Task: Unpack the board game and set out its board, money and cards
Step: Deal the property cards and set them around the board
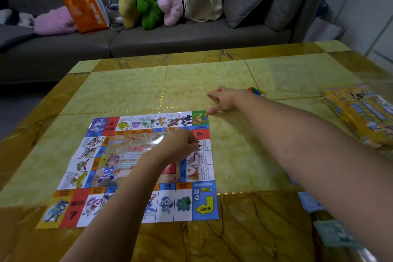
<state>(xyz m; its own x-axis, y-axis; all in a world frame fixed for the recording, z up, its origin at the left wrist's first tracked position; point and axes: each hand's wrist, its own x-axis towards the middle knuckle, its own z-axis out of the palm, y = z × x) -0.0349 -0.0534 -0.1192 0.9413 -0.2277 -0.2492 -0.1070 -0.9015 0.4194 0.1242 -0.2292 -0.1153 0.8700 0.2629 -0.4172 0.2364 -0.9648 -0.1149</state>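
right hand (222, 100) reached out with fingers straight and spread, one fingertip at the far right corner of the game board (136, 168); it held nothing. left hand (180, 147) sat on the board's middle with fingers curled; could not tell whether they pinched anything. board lay unfolded and flat on the near-left part of the tabletop (244, 155).

judged: thin glossy printed sheet, light and limp, likely to slide on the polished stone and lift at its creases. best taken by two corners, or smoothed under flat palms.

banknotes (336, 234) lay at the near right edge, partly out of view; light paper. small coloured pieces (257, 91) sat just behind the right wrist.

containers: yellow game package (361, 117) at far right, shiny wrap, contents not visible. canvas tote (202, 0) on the sofa (191, 36), inside hidden.
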